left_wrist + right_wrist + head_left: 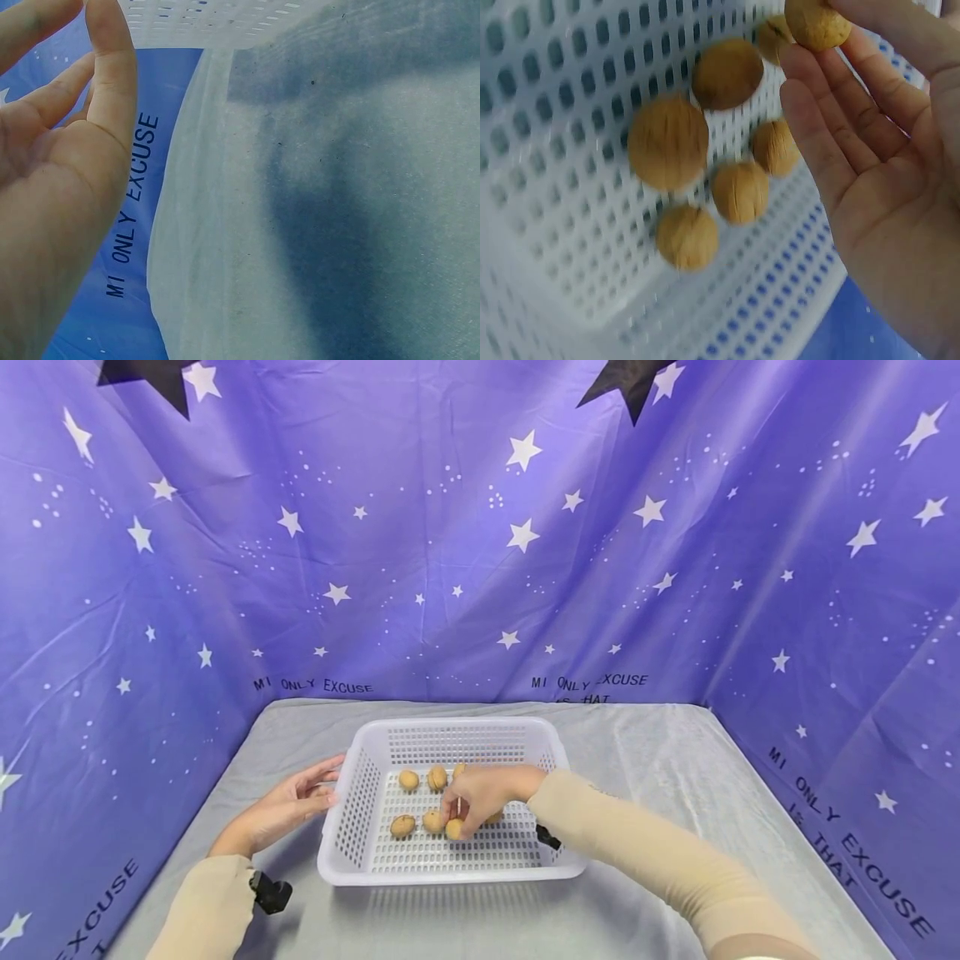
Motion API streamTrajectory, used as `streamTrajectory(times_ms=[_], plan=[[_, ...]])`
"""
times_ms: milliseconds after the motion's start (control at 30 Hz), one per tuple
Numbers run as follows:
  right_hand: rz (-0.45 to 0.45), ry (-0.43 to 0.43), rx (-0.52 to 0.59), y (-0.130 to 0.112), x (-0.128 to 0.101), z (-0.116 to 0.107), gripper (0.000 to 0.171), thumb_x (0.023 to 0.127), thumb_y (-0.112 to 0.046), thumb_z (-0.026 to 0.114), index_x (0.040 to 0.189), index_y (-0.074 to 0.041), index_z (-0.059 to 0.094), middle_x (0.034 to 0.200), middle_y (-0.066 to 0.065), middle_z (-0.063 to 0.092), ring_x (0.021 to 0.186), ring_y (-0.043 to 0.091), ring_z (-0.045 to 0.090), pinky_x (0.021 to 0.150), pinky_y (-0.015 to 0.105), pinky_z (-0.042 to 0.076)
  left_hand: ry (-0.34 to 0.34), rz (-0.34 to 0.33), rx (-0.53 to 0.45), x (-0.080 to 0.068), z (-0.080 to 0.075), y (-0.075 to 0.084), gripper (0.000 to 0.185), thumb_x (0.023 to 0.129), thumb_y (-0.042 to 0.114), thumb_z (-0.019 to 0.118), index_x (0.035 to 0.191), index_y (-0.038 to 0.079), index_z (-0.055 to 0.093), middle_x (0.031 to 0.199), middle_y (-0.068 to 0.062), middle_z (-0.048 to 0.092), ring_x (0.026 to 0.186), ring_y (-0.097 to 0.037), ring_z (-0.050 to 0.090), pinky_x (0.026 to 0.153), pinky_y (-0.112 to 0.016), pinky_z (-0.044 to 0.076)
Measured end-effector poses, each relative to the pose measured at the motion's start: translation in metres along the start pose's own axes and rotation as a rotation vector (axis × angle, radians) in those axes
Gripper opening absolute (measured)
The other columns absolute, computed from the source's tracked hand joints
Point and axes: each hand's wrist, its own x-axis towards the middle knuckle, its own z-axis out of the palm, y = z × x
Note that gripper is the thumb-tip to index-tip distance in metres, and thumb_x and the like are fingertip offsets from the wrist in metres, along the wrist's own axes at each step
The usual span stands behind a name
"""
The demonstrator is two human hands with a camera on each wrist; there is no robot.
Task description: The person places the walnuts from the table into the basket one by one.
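Note:
A white perforated plastic basket (450,878) stands on the cloth-covered table with several brown walnuts inside, among them a walnut (402,826) at the near left and a walnut (408,780) at the far left. My right hand (480,793) reaches into the basket and pinches a walnut (817,26) between thumb and fingertips, above the others. It partly hides some walnuts behind it in the head view. Loosely extended, the fingers of my left hand (288,806) rest at the basket's left rim; the left wrist view shows only the basket's perforated side (217,22) beyond them.
Pale grey cloth (645,752) covers the table on both sides of the basket. A purple curtain with white stars (427,543) encloses the back and sides. Each wrist wears a small black camera mount, such as the left mount (270,893).

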Motion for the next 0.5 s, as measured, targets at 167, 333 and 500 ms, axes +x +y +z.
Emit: streamTrajectory(times_ms=[167,333,500], plan=[[-0.034,-0.036,-0.005,-0.004,0.012,0.017,0.03,0.081,-0.012,0.083,0.109,-0.015,0.073,0.095,-0.014,0.066,0.087,0.001,0.063,0.079,0.015,0.049,0.001,0.006,-0.011,0.0,0.001,0.0,0.071,0.101,0.001,0.056,0.16,0.004,0.017,0.152,-0.03,0.029,0.122,-0.021,0.056,0.099,-0.03,0.048],[-0.036,-0.05,-0.069,-0.003,0.017,0.028,0.026,0.08,-0.012,0.084,0.103,-0.019,0.074,0.092,-0.016,0.065,0.086,-0.001,0.062,0.077,0.012,0.047,0.001,0.006,-0.013,0.001,0.001,-0.001,0.071,0.101,0.001,0.056,0.16,0.004,0.017,0.152,-0.03,0.029,0.121,-0.019,0.057,0.099,-0.03,0.048],[-0.031,-0.051,-0.088,-0.003,0.018,0.032,0.024,0.083,-0.012,0.083,0.104,-0.02,0.075,0.092,-0.017,0.066,0.084,-0.004,0.06,0.075,0.011,0.047,-0.002,0.007,-0.011,0.001,0.0,-0.002,0.071,0.101,0.001,0.056,0.16,0.004,0.016,0.152,-0.029,0.029,0.121,-0.018,0.057,0.1,-0.03,0.048]])
